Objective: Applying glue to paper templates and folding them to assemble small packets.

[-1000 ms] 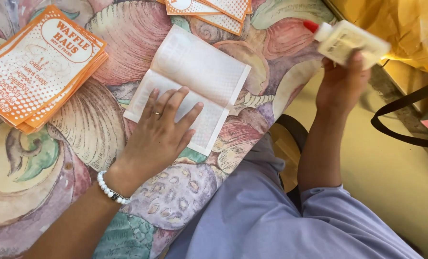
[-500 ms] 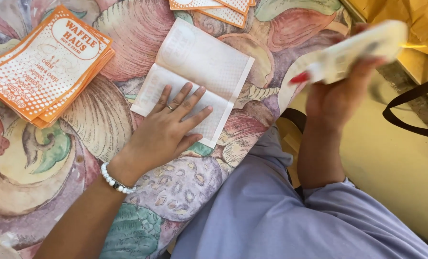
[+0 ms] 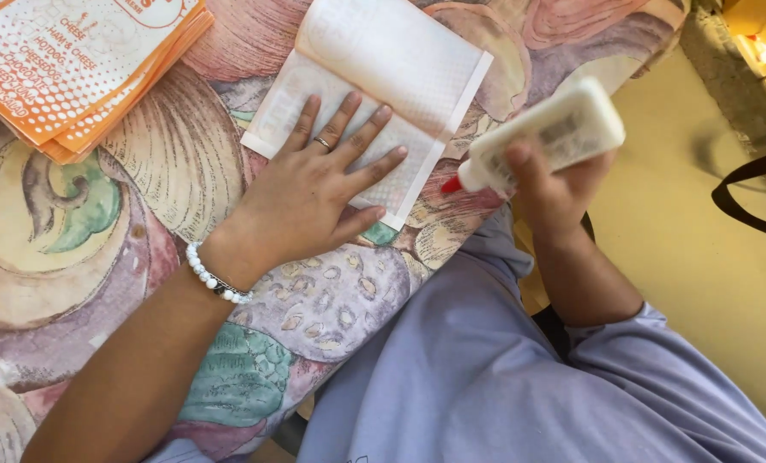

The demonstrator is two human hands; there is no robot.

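My left hand [image 3: 314,184] lies flat, fingers spread, on the lower half of a white folded paper sheet [image 3: 400,60] that rests on the patterned table. There is a ring on one finger and a white bead bracelet [image 3: 216,276] on the wrist. My right hand [image 3: 554,184] grips a white glue bottle [image 3: 550,137] with a red tip, tilted down and to the left. The red tip hangs just off the sheet's right edge, close to the table.
A stack of orange and white printed paper bags [image 3: 74,60] lies at the top left of the table [image 3: 100,223], which has a colourful shell pattern. My lap in lilac cloth fills the bottom right. A black strap [image 3: 743,197] lies on the yellow floor.
My right hand has brought the glue bottle down and leftward, from out at the right to the sheet's edge, turning its red tip toward the paper. My left hand stays on the sheet.
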